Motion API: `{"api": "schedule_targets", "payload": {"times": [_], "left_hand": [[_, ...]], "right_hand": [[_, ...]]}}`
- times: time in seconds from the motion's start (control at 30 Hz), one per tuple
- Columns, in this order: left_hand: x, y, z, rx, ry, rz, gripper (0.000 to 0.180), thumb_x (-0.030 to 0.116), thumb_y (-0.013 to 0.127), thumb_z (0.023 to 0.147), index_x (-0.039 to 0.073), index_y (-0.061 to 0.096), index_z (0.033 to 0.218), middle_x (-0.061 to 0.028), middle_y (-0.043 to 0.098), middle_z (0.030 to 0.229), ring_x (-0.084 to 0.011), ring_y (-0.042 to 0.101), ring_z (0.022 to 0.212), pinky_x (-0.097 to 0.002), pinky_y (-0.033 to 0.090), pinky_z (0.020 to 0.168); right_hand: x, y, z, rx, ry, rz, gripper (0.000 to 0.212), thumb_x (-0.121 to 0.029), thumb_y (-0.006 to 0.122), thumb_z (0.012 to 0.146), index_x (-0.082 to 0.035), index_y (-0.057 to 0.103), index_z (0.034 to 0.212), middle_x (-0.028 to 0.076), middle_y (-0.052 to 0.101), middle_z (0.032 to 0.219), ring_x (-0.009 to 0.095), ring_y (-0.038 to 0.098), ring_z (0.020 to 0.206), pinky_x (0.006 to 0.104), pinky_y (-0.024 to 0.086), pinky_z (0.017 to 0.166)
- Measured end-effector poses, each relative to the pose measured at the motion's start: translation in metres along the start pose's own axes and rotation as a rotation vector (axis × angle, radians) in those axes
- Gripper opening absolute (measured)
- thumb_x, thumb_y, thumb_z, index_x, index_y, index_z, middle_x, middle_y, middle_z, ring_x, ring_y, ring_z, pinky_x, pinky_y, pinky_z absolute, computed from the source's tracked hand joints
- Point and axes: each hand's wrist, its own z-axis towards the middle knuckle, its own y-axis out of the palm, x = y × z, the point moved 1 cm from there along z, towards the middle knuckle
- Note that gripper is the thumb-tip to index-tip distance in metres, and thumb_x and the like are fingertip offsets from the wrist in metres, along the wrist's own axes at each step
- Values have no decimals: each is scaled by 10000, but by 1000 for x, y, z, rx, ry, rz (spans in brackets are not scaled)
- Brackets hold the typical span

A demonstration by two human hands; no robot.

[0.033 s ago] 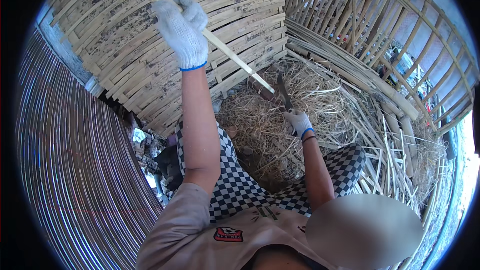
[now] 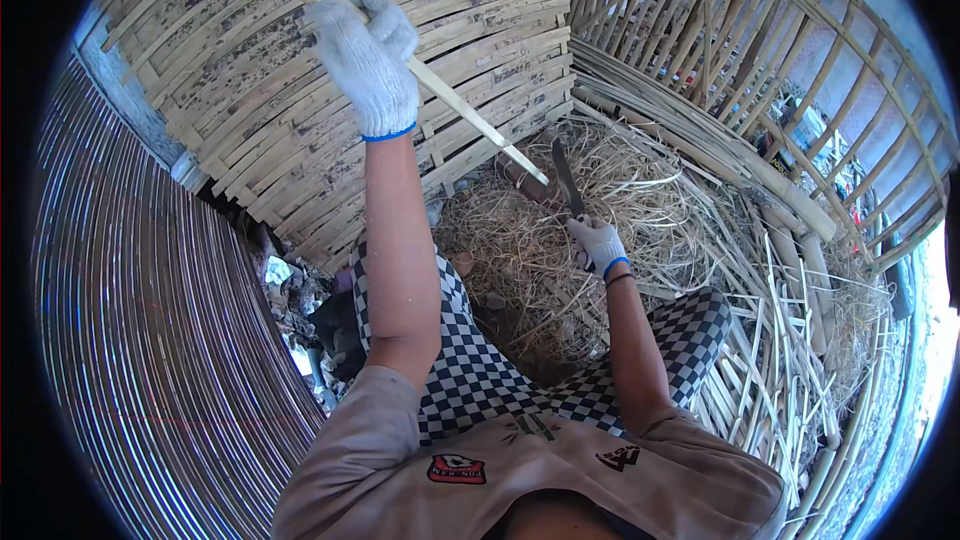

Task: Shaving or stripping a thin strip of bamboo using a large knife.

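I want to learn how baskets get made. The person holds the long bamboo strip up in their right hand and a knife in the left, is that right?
No, the hands are swapped. The head view shows the left hand holding up the bamboo strip, and the right hand gripping the knife.

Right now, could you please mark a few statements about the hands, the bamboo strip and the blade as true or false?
1. The left hand grips a long bamboo strip raised high. True.
2. The right hand is bare. False: it wears a white work glove.
3. The right hand holds a dark blade pointing up toward the strip's lower end. True.
4. The ground ahead is bare concrete. False: a pile of bamboo shavings covers it.
5. The person wears plain trousers. False: checkered trousers.
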Motion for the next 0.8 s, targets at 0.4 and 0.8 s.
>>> {"api": "schedule_targets", "payload": {"times": [0.4, 0.8], "left_hand": [[-8, 17, -9, -299, -251, -197, 632, 754, 467, 909, 131, 451, 803, 59, 344, 635, -68, 289, 516, -224, 228, 455], [-29, 28, -21, -483, -230, -392, 455, 506, 641, 954, 90, 535, 803, 43, 414, 615, -62, 355, 490, -225, 267, 433]], "right_hand": [[-109, 33, -118, -127, -456, 53, 391, -233, 695, 934, -23, 575, 1242, -37, 542, 771, 39, 501, 650, 235, 434, 577], [-167, 50, -171, 65, -576, -229, 334, -193, 655, 959, -41, 549, 1236, 99, 648, 763, 149, 625, 656, 315, 490, 622]]}}
